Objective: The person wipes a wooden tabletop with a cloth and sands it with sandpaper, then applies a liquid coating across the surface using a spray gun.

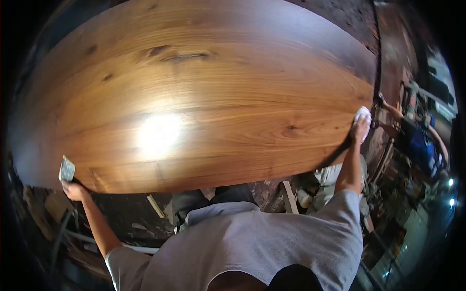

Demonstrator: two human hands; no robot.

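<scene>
A broad, glossy brown wooden tabletop (233, 97) spreads in front of me, with dark knots and a bright light reflection on it. At its near left corner, my left hand (73, 190) is closed on the lower end of a small flat greyish speckled sheet (67, 169), whose kind I cannot make out. Far to the right, my right hand (359, 130) presses a bunched white cloth (363, 114) against the tabletop's right end. The fingers of that hand are wrapped over the cloth.
Beyond the right edge stands another person (422, 145) in dark blue clothing, arms reaching toward the tabletop's end. Below the near edge, wood strips (290, 196) and debris lie on the dark floor. A pale bundle (330, 174) sits under the right side.
</scene>
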